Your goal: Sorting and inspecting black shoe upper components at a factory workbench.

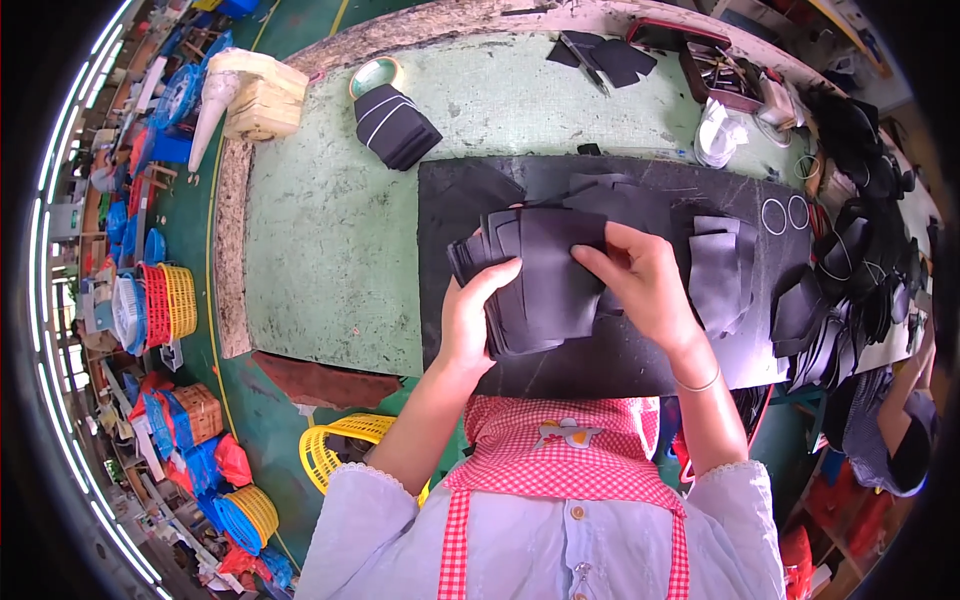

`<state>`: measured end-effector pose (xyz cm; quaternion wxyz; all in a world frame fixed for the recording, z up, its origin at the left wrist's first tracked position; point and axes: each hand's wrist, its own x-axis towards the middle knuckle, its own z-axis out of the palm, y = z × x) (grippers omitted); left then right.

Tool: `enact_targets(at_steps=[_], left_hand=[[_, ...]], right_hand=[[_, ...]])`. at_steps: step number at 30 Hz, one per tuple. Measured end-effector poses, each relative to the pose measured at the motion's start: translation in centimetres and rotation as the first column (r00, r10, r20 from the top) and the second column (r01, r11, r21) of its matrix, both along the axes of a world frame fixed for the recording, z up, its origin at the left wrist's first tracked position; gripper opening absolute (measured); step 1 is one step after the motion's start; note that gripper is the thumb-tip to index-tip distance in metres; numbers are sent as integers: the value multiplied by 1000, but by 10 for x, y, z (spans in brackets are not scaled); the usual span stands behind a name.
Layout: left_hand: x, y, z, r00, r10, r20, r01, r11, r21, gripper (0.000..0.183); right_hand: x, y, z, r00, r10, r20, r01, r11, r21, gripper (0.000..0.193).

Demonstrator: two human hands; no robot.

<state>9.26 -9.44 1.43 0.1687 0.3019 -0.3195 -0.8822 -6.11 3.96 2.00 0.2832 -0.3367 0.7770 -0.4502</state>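
Fanned stack of black pieces [562,285]: left side gripped in my left hand [472,318], upper right edge pinched by my right hand [648,285].

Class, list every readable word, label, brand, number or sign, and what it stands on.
None can be read.
Black pieces in the left hand and right hand: no visible lettering.
Red gingham apron: patch, no readable text.
Tape roll, goods at far left: any print too small or blurred.
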Motion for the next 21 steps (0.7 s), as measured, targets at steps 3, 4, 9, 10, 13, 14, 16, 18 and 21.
enact_targets(at_steps=[3,4,9,10,13,14,16,18,21], left_hand=[[-1,2,2,1000,-23,1,23,999,-44,54],[-5,3,1,1000,-26,1,26,984,-174,54],[-6,-1,3,992,-9,-126,3,999,-48,56],[-5,-2,7,986,2,-166,4,999,34,56],[-2,-7,-1,995,22,-100,-30,997,-76,57],[0,-9,-2,996,44,-72,-50,995,-88,57],[2,-12,-1,997,66,-42,-70,992,-100,56],[3,-14,1,997,78,-29,-80,992,-102,53],[-5,-3,0,998,54,-10,-55,985,-163,54]], right_hand=[[0,5,-26,971,0,240,34,990,-135,19],[1,3,-22,971,-1,241,33,991,-130,19],[0,3,-9,952,-2,305,56,984,-167,24],[-2,4,-10,952,-4,306,57,985,-166,24],[-6,8,-12,921,-51,386,154,958,-242,24],[-9,9,-12,921,-51,387,154,958,-241,24],[-15,13,-8,897,-66,437,148,977,-157,23],[-10,9,-6,901,-75,427,176,964,-201,20],[-3,6,-4,933,-34,359,121,967,-223,20]])
